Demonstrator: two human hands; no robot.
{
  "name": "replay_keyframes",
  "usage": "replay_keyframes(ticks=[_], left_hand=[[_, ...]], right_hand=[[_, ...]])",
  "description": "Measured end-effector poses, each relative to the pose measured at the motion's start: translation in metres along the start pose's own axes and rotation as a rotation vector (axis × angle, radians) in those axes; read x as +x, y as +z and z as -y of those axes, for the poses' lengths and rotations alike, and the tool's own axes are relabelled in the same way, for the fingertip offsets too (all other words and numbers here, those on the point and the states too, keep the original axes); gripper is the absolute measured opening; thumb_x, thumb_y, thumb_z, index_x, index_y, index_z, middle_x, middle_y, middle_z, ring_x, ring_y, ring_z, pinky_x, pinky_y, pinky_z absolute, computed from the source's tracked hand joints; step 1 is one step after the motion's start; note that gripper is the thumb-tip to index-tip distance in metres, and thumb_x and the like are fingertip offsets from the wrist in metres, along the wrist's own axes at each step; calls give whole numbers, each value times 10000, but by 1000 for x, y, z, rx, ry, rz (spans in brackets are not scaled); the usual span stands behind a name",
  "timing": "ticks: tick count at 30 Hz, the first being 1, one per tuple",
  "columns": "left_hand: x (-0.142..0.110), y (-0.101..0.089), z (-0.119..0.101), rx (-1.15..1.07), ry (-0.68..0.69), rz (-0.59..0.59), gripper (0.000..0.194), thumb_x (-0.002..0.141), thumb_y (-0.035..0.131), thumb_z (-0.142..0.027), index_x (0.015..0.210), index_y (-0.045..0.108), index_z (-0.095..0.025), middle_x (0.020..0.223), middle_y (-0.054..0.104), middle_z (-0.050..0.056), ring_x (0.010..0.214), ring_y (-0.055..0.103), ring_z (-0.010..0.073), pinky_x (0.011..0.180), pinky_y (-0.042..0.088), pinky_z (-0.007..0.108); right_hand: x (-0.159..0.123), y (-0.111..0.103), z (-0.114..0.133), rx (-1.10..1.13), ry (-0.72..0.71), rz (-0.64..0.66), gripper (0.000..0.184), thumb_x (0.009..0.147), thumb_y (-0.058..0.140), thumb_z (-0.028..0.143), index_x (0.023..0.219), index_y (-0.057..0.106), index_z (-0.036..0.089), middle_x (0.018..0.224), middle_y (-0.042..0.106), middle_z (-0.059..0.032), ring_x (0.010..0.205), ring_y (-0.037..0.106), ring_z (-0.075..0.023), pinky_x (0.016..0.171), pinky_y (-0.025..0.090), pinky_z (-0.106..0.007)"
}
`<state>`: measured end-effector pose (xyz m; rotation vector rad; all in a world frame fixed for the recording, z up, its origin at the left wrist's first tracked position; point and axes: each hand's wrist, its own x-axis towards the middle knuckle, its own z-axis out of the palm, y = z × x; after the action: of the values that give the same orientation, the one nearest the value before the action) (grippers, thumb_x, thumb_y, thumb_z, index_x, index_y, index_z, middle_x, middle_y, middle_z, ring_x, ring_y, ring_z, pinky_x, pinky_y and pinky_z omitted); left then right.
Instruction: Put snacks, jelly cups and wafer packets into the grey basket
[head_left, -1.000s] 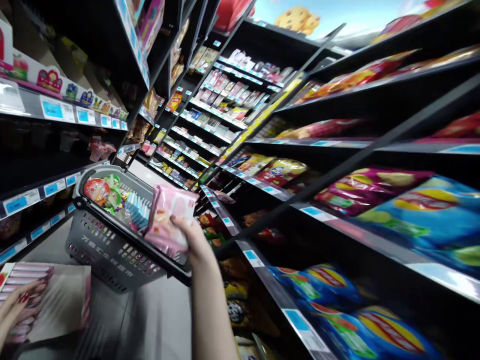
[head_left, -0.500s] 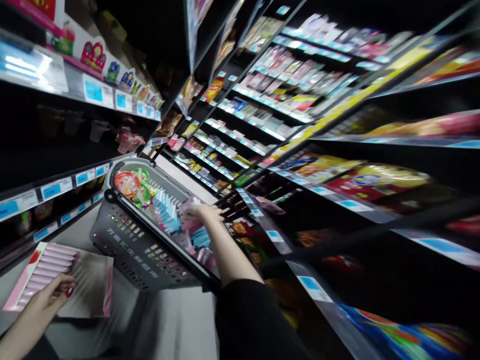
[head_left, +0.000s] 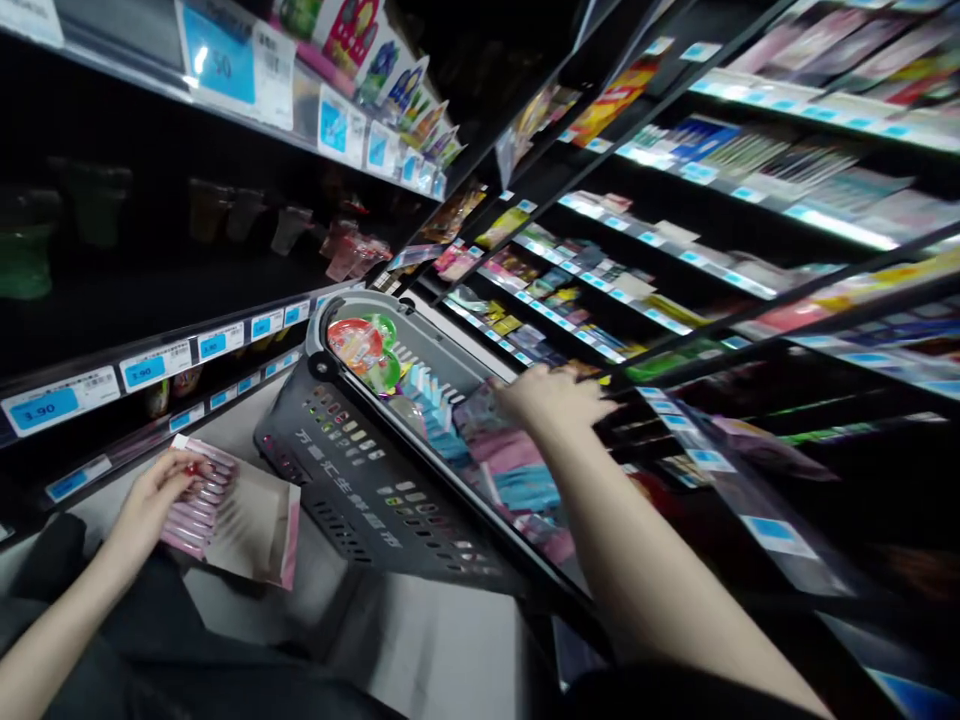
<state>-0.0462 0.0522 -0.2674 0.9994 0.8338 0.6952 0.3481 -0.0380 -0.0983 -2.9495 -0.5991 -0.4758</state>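
My left hand [head_left: 161, 490] is closed at the left side of a shallow open box [head_left: 259, 525] with pink edging. Its fingertips rest over a row of slim pink-wrapped sticks [head_left: 199, 505]; whether they also pinch one stick is hard to tell. My right hand [head_left: 555, 395] reaches over the grey shopping basket [head_left: 352, 490], fingers spread and blurred, with no item visible in them. A dark pink packet [head_left: 484, 410] stands in the basket beside that hand. Blue-and-white packets [head_left: 439, 400] and round red and green lidded tubs [head_left: 358, 345] fill the rest.
A shelf with blue price tags [head_left: 154, 368] and plastic cups [head_left: 289, 230] runs along the left. Shelves of packaged goods [head_left: 585, 290] rise behind and to the right of the basket. The basket rests on a pale surface [head_left: 442, 640].
The view has swung left, so everything sits farther right. My left hand has shifted toward the box's upper left. My right hand has moved slightly right, away from the dark pink packet.
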Motion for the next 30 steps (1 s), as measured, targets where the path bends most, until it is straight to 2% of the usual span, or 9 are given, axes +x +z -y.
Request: replay_keyframes(ticks=[5, 8, 10, 12, 16, 20, 22, 26, 30], left_hand=[[-11, -7, -32, -91, 39, -70, 217, 752, 580, -335, 880, 619, -163, 868, 666, 39, 798, 595, 177, 770, 444, 301], [-16, -8, -41, -120, 64, -65, 182, 760, 571, -299, 873, 620, -165, 840, 666, 23, 768, 591, 156, 757, 442, 279], [-17, -8, -42, -140, 76, -65, 179, 748, 579, -288, 862, 625, -159, 813, 667, 20, 741, 589, 147, 744, 440, 272], [-18, -9, -42, -156, 71, -70, 186, 728, 590, -288, 851, 630, -155, 799, 669, 22, 734, 587, 148, 733, 436, 269], [-17, -10, -42, -157, 55, -58, 190, 701, 592, -294, 827, 626, -156, 795, 669, 31, 741, 590, 162, 727, 436, 281], [-13, -9, -39, -39, 86, -9, 195, 740, 512, -308, 850, 591, -169, 833, 669, 50, 771, 597, 182, 744, 447, 304], [-11, -9, -31, 297, 130, 27, 201, 772, 448, -284, 893, 581, -193, 895, 670, 58, 816, 604, 201, 774, 448, 331], [-5, -15, 7, 974, 57, 52, 222, 728, 477, -174, 883, 636, -184, 1044, 652, 166, 1073, 524, 347, 944, 310, 519], [0, -27, 56, 1057, -135, -20, 245, 669, 567, -210, 883, 670, -153, 1264, 498, 287, 1176, 368, 524, 850, 173, 745]], right_hand=[[-135, -27, 38, 265, -590, -439, 348, 884, 368, 339, 882, 617, 97, 810, 588, -156, 858, 537, -236, 739, 353, -380], [-239, 23, 67, 462, -1039, 97, 181, 844, 445, 303, 881, 579, 186, 797, 591, -81, 770, 540, -196, 689, 416, -310], [-291, 74, 89, 348, -1064, 417, 284, 773, 557, 334, 999, 552, 162, 982, 580, -126, 908, 523, -256, 744, 437, -351], [-323, 123, 106, 273, -1058, 559, 441, 718, 627, 363, 1070, 520, 119, 1110, 528, -169, 1009, 482, -298, 809, 434, -385], [-339, 175, 119, 215, -1104, 568, 517, 677, 673, 354, 1104, 501, 118, 1129, 500, -162, 1034, 451, -320, 860, 413, -424], [-341, 186, 119, 200, -1113, 534, 534, 678, 664, 292, 1139, 488, 89, 1118, 501, -179, 1033, 445, -317, 870, 406, -417], [-345, 187, 121, 179, -1093, 539, 548, 694, 646, 300, 1163, 476, 74, 1126, 503, -201, 1030, 449, -326, 856, 409, -432], [-350, 186, 127, 131, -1088, 585, 340, 770, 559, 254, 1069, 537, 94, 1036, 557, -195, 932, 509, -306, 796, 431, -432], [-346, 182, 126, 103, -1037, 609, 387, 697, 654, 254, 1032, 540, 98, 999, 572, -183, 905, 532, -305, 757, 452, -404]])
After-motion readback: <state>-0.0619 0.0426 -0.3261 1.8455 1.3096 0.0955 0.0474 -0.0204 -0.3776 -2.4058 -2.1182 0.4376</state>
